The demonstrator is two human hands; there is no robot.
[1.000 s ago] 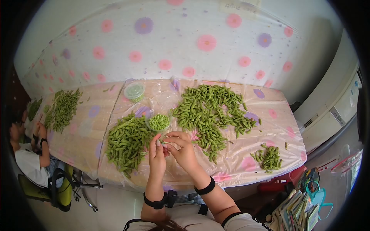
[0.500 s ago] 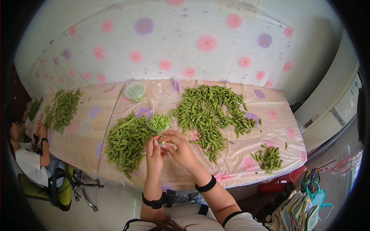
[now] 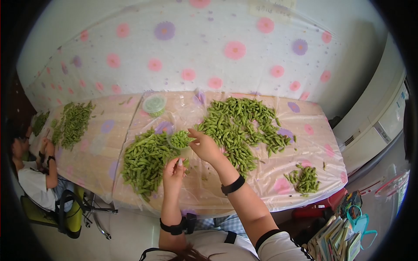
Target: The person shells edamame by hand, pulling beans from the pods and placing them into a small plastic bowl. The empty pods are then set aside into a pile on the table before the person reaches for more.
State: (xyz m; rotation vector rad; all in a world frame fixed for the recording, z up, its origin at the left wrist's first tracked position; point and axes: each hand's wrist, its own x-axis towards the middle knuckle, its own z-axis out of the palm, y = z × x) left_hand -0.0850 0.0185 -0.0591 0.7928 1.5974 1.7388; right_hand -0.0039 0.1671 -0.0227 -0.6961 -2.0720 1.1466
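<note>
My left hand (image 3: 174,172) is pinched closed around a green soybean pod (image 3: 186,163), mostly hidden by the fingers, beside the near edge of a large pod pile (image 3: 148,161). My right hand (image 3: 203,145) is at the right rim of a clear plastic tub (image 3: 170,141), its fingers apart with nothing visible in them. Shelled green beans (image 3: 180,138) fill the tub. Right of the tub, a wide spread of pods (image 3: 235,126) lies on the plastic-covered table (image 3: 270,182).
A lidded tub (image 3: 154,104) stands at the back, with clear plastic (image 3: 187,106) beside it. A small pod heap (image 3: 306,179) lies at the right. Another person (image 3: 37,174) sits at the far left near more pods (image 3: 73,124). Books (image 3: 333,243) are stacked below right.
My right hand has parted from the left and moved up to the tub, its fingers spreading. My left hand has stayed nearly in place, turning slightly.
</note>
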